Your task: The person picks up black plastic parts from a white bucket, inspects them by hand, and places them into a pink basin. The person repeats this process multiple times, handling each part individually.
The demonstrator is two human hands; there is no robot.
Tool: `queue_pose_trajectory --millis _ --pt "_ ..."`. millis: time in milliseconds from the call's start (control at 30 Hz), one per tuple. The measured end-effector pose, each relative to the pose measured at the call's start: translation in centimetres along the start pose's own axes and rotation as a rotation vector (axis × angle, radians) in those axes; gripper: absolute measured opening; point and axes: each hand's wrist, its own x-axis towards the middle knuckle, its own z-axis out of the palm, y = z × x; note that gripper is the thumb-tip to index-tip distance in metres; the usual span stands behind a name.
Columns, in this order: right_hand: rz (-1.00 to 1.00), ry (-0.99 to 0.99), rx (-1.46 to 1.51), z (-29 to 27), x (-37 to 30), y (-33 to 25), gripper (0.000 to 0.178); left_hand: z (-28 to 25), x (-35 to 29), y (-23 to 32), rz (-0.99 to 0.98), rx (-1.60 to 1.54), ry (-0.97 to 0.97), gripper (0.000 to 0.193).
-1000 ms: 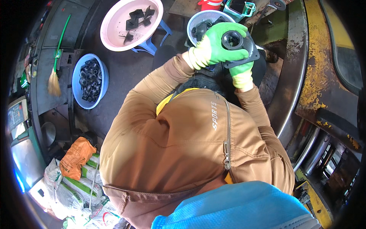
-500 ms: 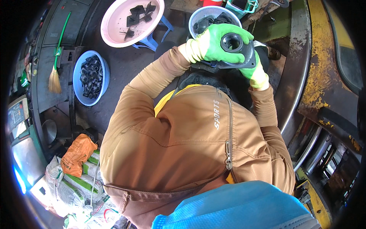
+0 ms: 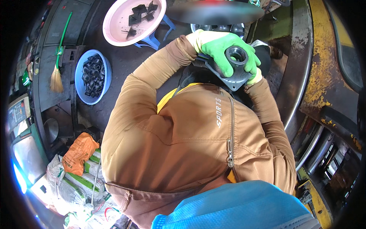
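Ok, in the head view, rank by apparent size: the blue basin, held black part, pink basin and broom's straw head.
1. Pink basin, though the top edge crops it
2. Blue basin
3. Held black part, partly covered
4. Straw head

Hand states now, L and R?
Left hand: closed, holding the black square-flanged part.
Right hand: mostly hidden; grip can't be told.

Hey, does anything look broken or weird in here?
Yes: on the right, the yellow machine frame looks worn, because its paint has flaked off in dark patches. A smeary blur near the top looks odd and hides what's behind it. The black part in the left hand shows no clear damage.
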Motion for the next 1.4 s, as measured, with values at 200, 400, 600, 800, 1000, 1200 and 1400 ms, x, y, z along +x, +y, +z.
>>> queue_pose_trajectory --millis 200,400,600,800,1000,1200,1400 --pt "-0.094 0.358 0.061 -0.3 2.4 -0.2 0.054 0.0 -0.8 1.1 -0.109 0.252 0.605 0.064" --pt "-0.239 0.815 -0.113 2.8 4.8 -1.7 0.036 3.2 1.4 -1.6 0.091 0.566 1.071 0.041" --pt "-0.217 0.44 -0.365 1.3 3.3 -3.5 0.063 2.6 -0.1 0.4 0.117 0.458 0.848 0.042" --pt "-0.013 0.228 0.096 -0.4 1.6 -3.9 0.054 1.8 -0.5 1.4 0.18 0.342 0.592 0.036" --pt "0.029 -0.086 0.101 -1.3 0.2 -3.2 0.039 1.4 -0.3 1.2 0.142 0.159 0.244 0.04" --pt "0.109 -0.536 1.365 2.4 2.7 0.0 0.034 0.9 -0.9 -1.5 0.229 -0.202 0.247 0.042" --pt "-0.006 -0.225 1.498 -2.9 6.4 0.9 0.039 -2.5 -5.4 -3.4 -0.209 1.188 1.277 0.031"
